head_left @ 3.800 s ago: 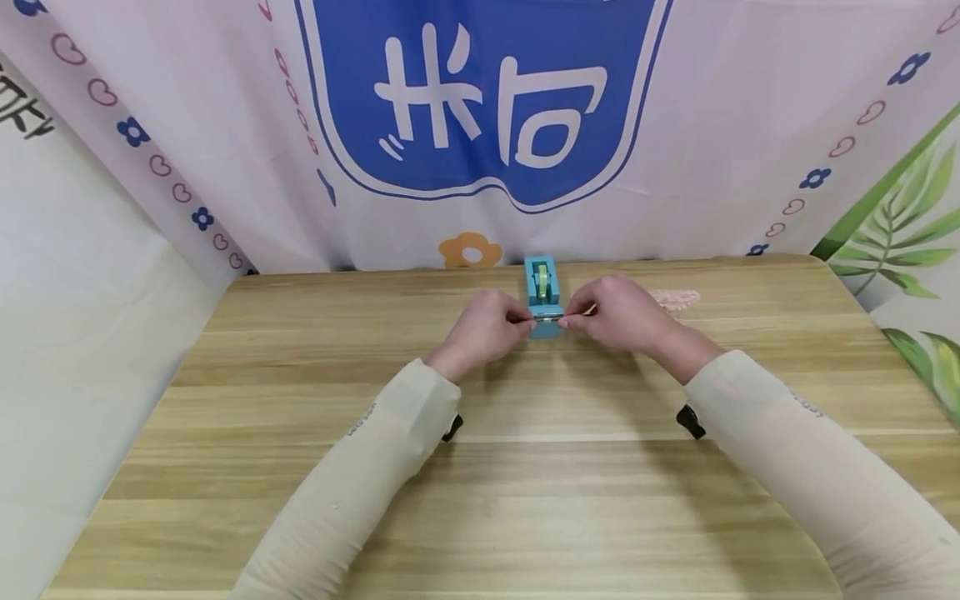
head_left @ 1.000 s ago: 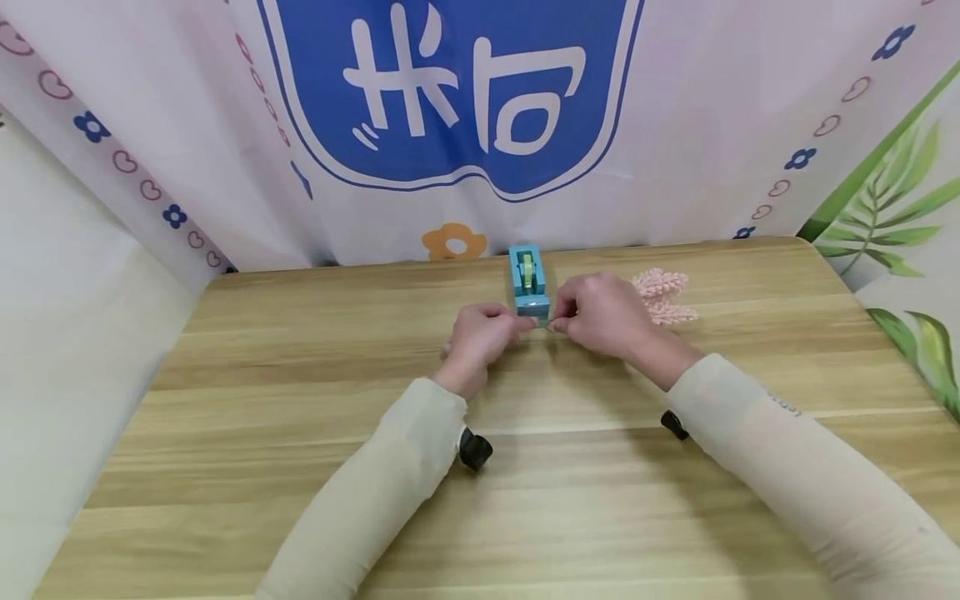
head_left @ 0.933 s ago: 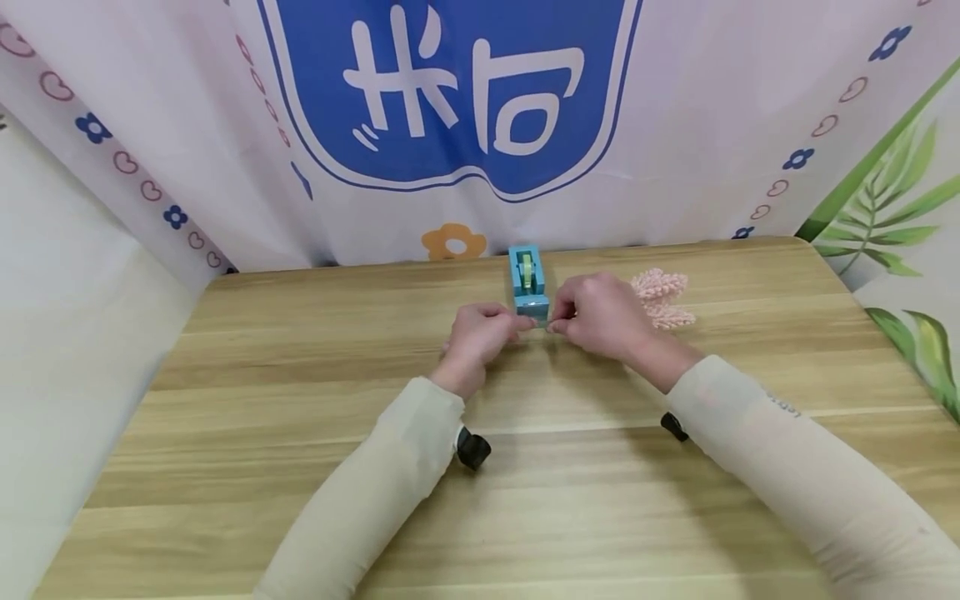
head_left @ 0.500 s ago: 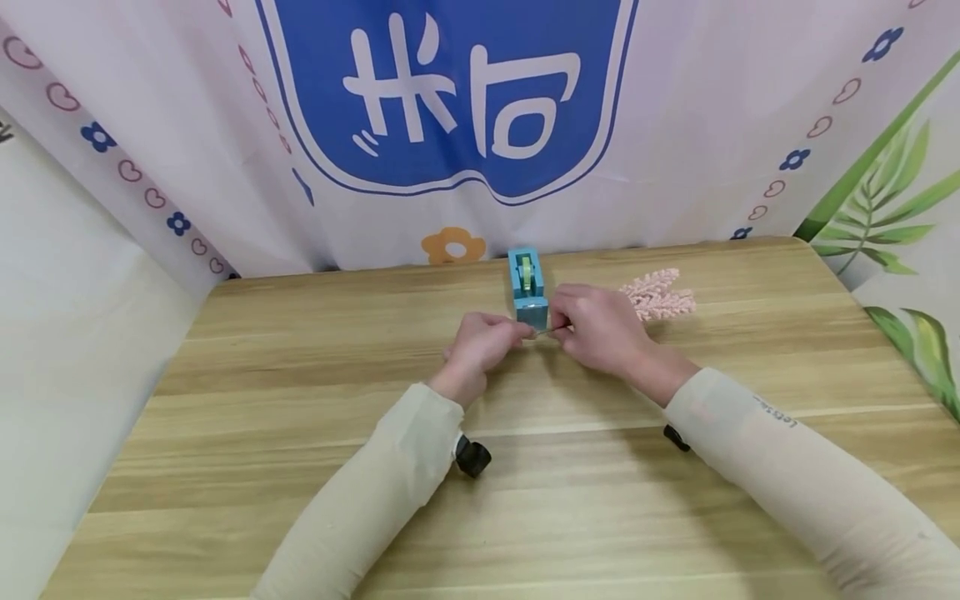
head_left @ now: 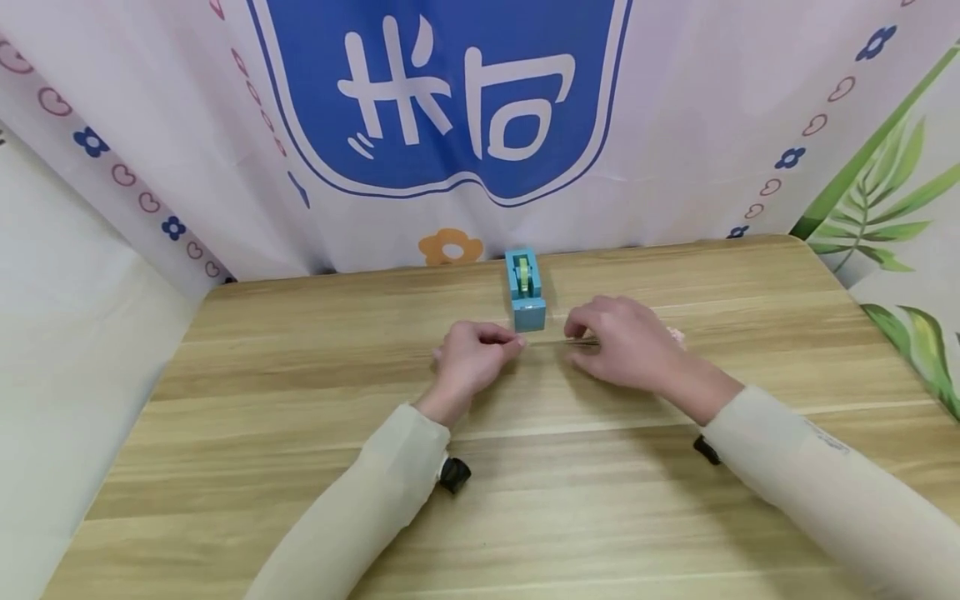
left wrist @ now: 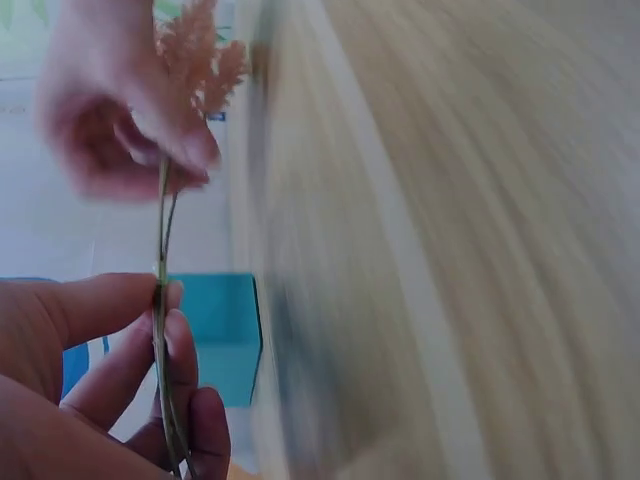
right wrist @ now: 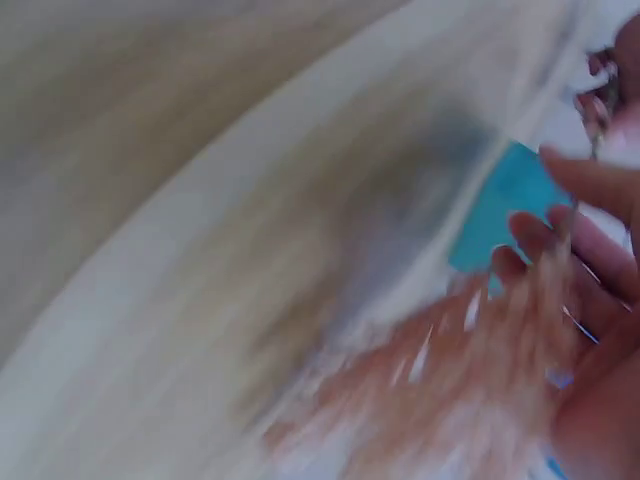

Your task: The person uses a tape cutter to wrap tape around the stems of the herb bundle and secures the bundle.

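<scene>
Low over the table, my left hand [head_left: 471,362] pinches thin dried-flower stems [left wrist: 162,350] between thumb and fingertips. A clear shiny bit, perhaps tape, shows on the stems at that pinch. My right hand [head_left: 630,346] is farther along the same stems, its thumb and fingers parted around them. Fluffy pink flower heads [left wrist: 200,60] sit beyond the right hand; in the head view that hand mostly hides them. Behind both hands stands a blue tape dispenser [head_left: 529,315] with a yellow-green roll, touched by neither hand. The right wrist view is blurred.
The wooden table [head_left: 480,517] reaches back to a white curtain [head_left: 675,167] with a blue emblem. A panel with painted green leaves [head_left: 877,200] is at the right. Black wrist straps [head_left: 454,475] hang under the sleeves.
Both hands have come from the dispenser's front edge toward me with the stems. The right hand has slid rightward along them and its fingers have parted; the left keeps its pinch.
</scene>
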